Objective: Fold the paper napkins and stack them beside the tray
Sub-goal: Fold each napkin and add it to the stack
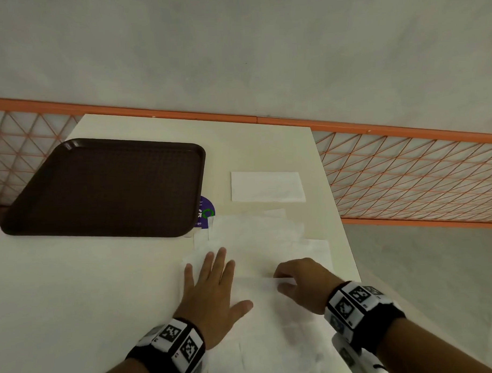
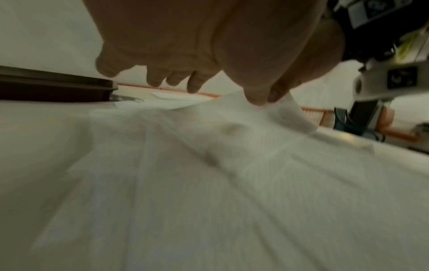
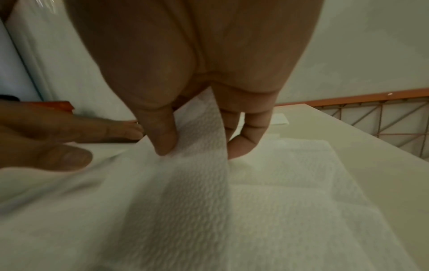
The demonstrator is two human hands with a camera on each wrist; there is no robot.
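Observation:
A dark brown tray [image 1: 105, 188] lies at the back left of the cream table [image 1: 89, 289]. Right of it sits one folded white napkin [image 1: 267, 187], also visible in the right wrist view [image 3: 279, 119]. Several unfolded napkins [image 1: 255, 233] overlap near the front. My left hand [image 1: 228, 281] rests flat, fingers straight, on the nearest napkin [image 1: 271, 313]. My right hand [image 1: 283, 281] pinches that napkin's lifted edge [image 3: 199, 139] between thumb [image 3: 162, 141] and fingers [image 3: 243, 144]. The left wrist view shows the same pinch on the raised corner [image 2: 290, 111].
A round purple sticker [image 1: 206, 212] peeks out by the tray's right edge. An orange mesh railing [image 1: 406, 178] runs behind and to the right of the table. The table's right edge [image 1: 341, 225] is close to the napkins.

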